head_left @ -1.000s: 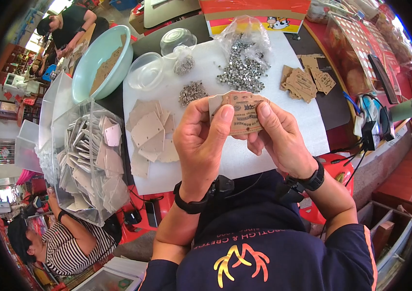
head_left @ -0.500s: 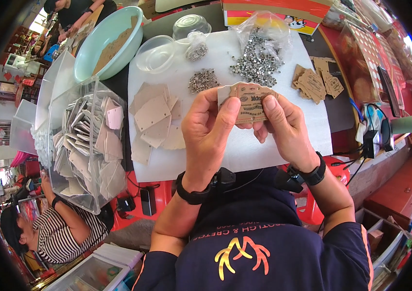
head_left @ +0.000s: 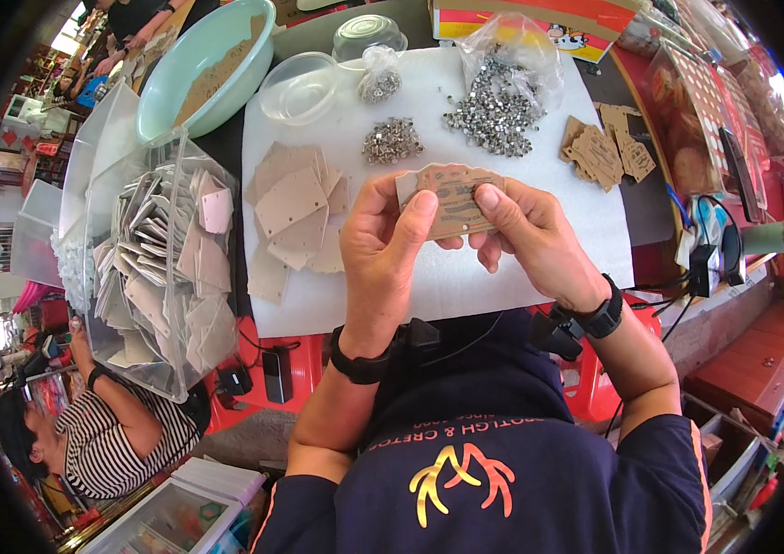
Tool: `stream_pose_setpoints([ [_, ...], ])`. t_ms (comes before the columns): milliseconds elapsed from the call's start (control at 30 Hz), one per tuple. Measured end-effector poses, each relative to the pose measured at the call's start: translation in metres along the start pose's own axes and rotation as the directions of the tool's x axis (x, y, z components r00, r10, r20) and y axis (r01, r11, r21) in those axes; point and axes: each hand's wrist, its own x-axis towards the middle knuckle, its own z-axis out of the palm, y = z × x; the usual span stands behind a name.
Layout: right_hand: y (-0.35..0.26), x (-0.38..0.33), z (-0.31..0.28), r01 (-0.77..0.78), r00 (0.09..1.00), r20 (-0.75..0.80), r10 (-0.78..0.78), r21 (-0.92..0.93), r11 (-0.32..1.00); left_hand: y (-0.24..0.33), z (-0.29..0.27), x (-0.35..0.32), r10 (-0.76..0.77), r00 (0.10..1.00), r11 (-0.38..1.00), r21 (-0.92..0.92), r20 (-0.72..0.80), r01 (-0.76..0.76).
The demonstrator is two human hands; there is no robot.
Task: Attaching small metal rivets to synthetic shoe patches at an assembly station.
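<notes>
A brown card tag with a printed face is held above the near part of a white surface, pinched between both hands. The left hand is closed on its left edge, thumb pressed on the front; the right hand is closed on its right side, thumb on top. Just beyond, small heaps of silver metal pieces are scattered, with an open plastic bag of them farther right. A fan of blank beige cards lies to the left, beside a clear box of cards. Printed brown tags are piled at the far right.
</notes>
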Motion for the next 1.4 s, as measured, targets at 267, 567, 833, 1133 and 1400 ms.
stream_pose_setpoints([
  [267, 0.016, 0.003, 0.000, -0.170, 0.978, 0.077, 0.192, -0.227, 0.959, -0.012, -0.021, -0.029, -0.156, 0.984, 0.983, 0.087, -0.089, 0.163],
  [567, -0.002, 0.056, -0.029, -0.052, 0.992, 0.049, 0.115, -0.678, 0.733, -0.020, -0.041, -0.040, -0.196, 0.980, 0.972, 0.129, -0.028, 0.198],
  [833, -0.005, 0.107, -0.019, 0.049, 0.996, 0.081, 0.028, -0.802, 0.596, -0.023, -0.046, -0.036, -0.219, 0.975, 0.964, 0.162, 0.033, 0.211],
  [1133, 0.016, 0.131, -0.029, 0.271, 0.952, 0.243, -0.186, -0.952, 0.143, -0.023, -0.050, -0.035, -0.201, 0.977, 0.977, 0.085, 0.070, 0.195],
  [1400, -0.005, 0.122, -0.030, 0.264, 0.964, 0.260, -0.055, -0.961, 0.082, -0.025, -0.052, -0.035, -0.186, 0.979, 0.980, 0.083, 0.087, 0.179],
])
